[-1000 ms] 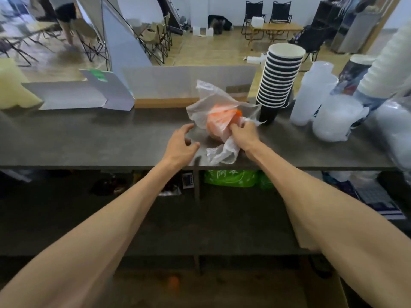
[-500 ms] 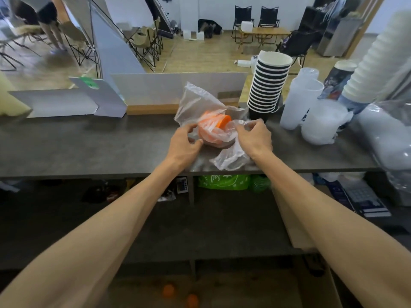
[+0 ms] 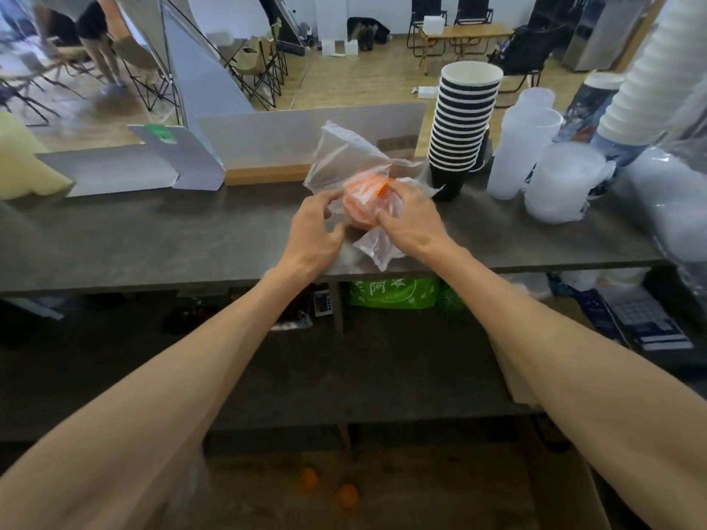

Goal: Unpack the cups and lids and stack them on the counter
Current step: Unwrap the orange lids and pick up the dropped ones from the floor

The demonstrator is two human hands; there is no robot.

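A clear plastic bag (image 3: 346, 158) lies on the dark grey counter (image 3: 172, 239), with a stack of orange lids (image 3: 361, 208) inside it. My left hand (image 3: 315, 233) pinches the bag's left side beside the lids. My right hand (image 3: 411, 219) grips the lids through the plastic from the right and above. Behind them, to the right, rises a tall stack of black-and-white paper cups (image 3: 465, 120).
Stacks of translucent plastic cups (image 3: 526, 147) and clear lids (image 3: 562, 185) stand to the right, with wrapped white cups (image 3: 650, 78) and bagged goods (image 3: 677, 208) at the far right. A low white partition (image 3: 290, 139) lines the counter's back. A green bag (image 3: 394, 294) lies on the shelf below.
Both hands have closed in on the bagged orange lids; my right hand moved from the bag's loose right side onto the lids. The bag's upper flap stands more upright.
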